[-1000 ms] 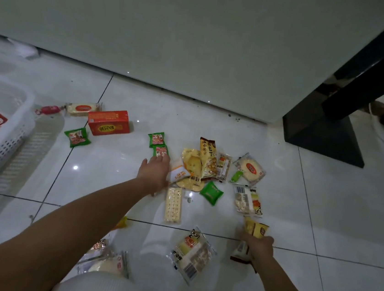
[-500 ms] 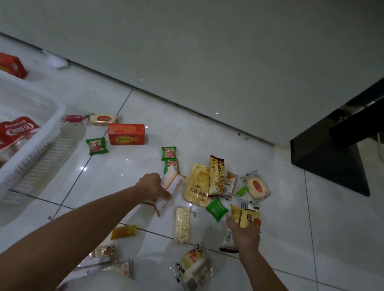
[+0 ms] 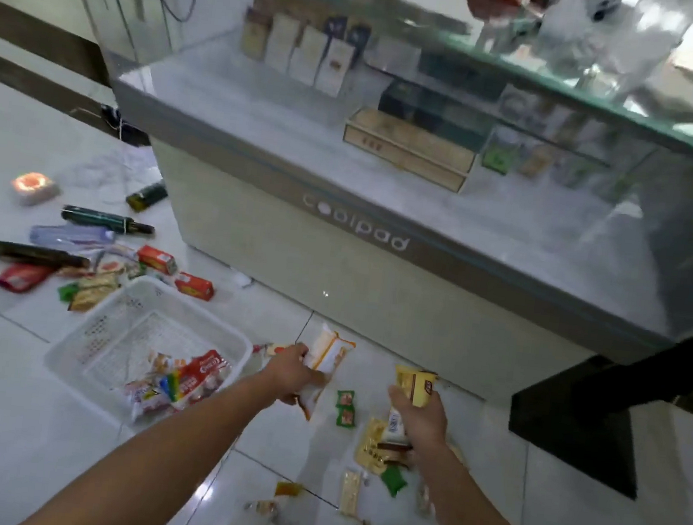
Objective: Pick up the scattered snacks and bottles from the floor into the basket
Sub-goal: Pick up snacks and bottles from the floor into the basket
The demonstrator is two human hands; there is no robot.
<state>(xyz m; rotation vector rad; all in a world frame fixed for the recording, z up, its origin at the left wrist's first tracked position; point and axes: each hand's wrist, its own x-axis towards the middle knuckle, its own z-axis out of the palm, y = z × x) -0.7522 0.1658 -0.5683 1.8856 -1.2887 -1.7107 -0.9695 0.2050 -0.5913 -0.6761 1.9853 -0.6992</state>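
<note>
From the head view, both of the person's hands are loaded and off the floor. The left hand has its fingers curled round a white-and-orange packet, gripping it near the middle so both ends flap free. It hangs just right of the white basket, not yet over the rim. The right hand is fisted round a yellow packet that sticks up out of the grip. A pale barcoded end pokes out below, and I can't say whether that is the same wrapper or a second one. That hand is well apart from the basket, above the pile of loose snacks on the tiles. The basket already has a few packs, a red packet among them, bunched in its near corner, with the far half bare mesh. To my eye the thing to do is carry the left hand across the rim before letting go, low enough that the light wrapper doesn't drift out, then bring the right hand over the same way. Aiming for the bare half would stop things sliding off the heap. Plenty remains: small green packets nearby, and bottles and red boxes beyond the basket's far side.
</note>
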